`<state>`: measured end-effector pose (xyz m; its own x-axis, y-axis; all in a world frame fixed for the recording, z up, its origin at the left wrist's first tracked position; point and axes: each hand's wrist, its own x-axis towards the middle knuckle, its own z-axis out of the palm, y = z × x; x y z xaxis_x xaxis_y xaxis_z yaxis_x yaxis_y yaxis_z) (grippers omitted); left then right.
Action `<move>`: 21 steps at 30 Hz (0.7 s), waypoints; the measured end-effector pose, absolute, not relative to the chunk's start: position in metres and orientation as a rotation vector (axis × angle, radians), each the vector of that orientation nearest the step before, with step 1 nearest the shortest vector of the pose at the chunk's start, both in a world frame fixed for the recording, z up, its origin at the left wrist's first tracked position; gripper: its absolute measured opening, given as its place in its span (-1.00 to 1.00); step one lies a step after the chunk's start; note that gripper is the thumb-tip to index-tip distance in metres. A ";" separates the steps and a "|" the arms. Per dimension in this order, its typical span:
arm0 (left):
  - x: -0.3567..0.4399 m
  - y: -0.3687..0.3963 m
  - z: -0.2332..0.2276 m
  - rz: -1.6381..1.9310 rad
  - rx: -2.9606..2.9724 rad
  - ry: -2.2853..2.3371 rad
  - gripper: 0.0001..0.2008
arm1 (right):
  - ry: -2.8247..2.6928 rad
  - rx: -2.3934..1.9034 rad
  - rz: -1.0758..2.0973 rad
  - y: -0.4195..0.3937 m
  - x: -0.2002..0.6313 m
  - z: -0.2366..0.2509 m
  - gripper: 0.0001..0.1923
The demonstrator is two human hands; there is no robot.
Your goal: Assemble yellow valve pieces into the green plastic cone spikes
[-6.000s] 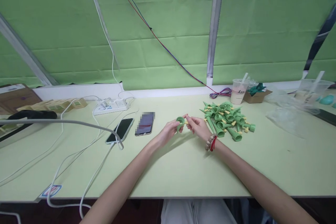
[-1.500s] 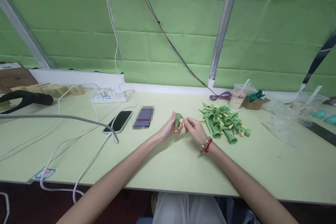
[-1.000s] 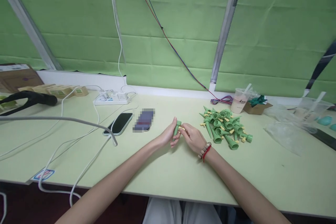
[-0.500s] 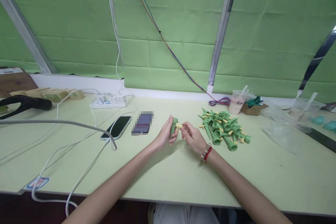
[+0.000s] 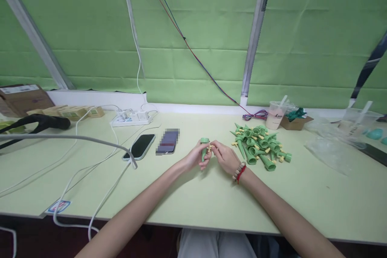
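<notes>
Above the table's middle, my left hand (image 5: 192, 159) is closed around a green plastic watering spike (image 5: 204, 154), its wide cup end up and its narrow part down among the fingers. A small yellow valve piece (image 5: 210, 148) sticks out from the spike's side, facing right. My right hand (image 5: 226, 158) pinches this yellow piece between thumb and fingertips. How deep the piece sits in the spike is too small to tell. Close to the right of my hands lies a heap of similar green spikes (image 5: 250, 158), many with yellow pieces on them.
Two phones, one dark-screened (image 5: 142, 147) and one blurred out (image 5: 168, 142), lie left of my hands. White cables (image 5: 112, 185) run from a power strip (image 5: 133, 119) across the left side. Drink cups (image 5: 274, 117), a small cardboard box (image 5: 296, 123) and a plastic bag (image 5: 328, 153) stand or lie at right.
The green spike has turned more upright in my left hand. My right fingers have come in closer around the yellow piece. The whole view has shifted slightly.
</notes>
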<state>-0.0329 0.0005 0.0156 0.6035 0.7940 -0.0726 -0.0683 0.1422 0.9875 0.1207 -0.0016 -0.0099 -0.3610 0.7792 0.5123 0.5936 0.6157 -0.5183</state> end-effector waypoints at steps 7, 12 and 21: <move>-0.036 0.002 0.006 0.794 1.566 0.718 -0.70 | -1.942 -1.093 0.441 -0.006 0.115 -0.009 -0.64; -0.037 0.005 0.003 0.824 1.659 0.752 -0.67 | -1.596 -0.992 1.132 0.003 0.109 -0.017 -0.52; -0.036 0.018 -0.003 0.976 1.674 0.766 -0.55 | -1.456 -0.963 1.160 0.014 0.115 -0.016 -0.49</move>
<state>-0.0361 0.0177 -0.0034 0.4714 0.8484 0.2409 0.0315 -0.2892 0.9568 0.1149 0.0142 -0.0162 -0.1845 0.9581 0.2193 0.0002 0.2231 -0.9748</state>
